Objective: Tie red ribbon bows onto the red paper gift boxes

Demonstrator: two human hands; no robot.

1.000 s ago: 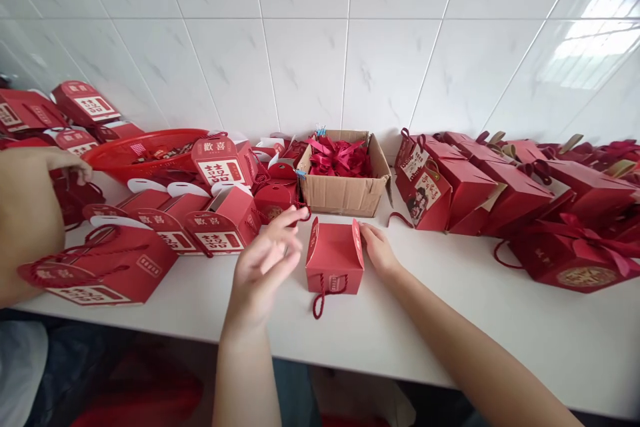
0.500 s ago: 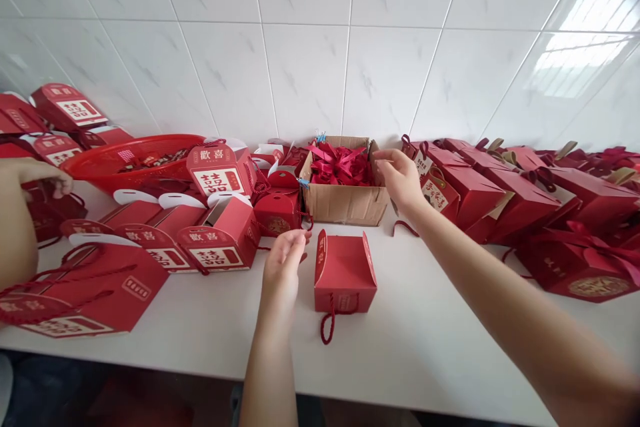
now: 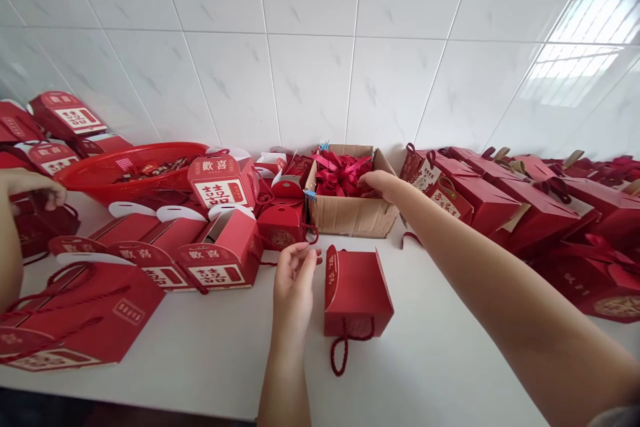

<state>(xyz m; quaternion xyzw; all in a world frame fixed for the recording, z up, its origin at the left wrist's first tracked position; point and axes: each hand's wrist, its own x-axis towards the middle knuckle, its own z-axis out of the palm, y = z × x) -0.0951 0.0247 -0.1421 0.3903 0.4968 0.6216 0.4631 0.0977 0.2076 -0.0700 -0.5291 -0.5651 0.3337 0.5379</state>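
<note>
My right hand (image 3: 381, 185) reaches over the rim of a small cardboard box (image 3: 350, 216), its fingers extended against shiny dark-red ribbon bows (image 3: 340, 175) heaped inside. Its lower fingertips are partly hidden, and no bow is visibly gripped. My left hand (image 3: 295, 277) hovers above the white table, fingers loosely curved and apart, with nothing in it. Just right of it stands a red gift box (image 3: 357, 290), its top folded down between two upright side flaps. A twisted dark-red cord handle (image 3: 340, 353) hangs from its near side.
Left are several red gift boxes (image 3: 217, 260) and a red plastic basket (image 3: 125, 173) with small wrapped items. Rows of red boxes (image 3: 480, 190) line the right. Another person's hand (image 3: 47, 190) touches a dark-red box at far left. A tiled wall (image 3: 310, 80) closes the back.
My right hand has moved from the cardboard box's right rim down and left into the bows. My left hand stays beside the red gift box. The view has shifted slightly.
</note>
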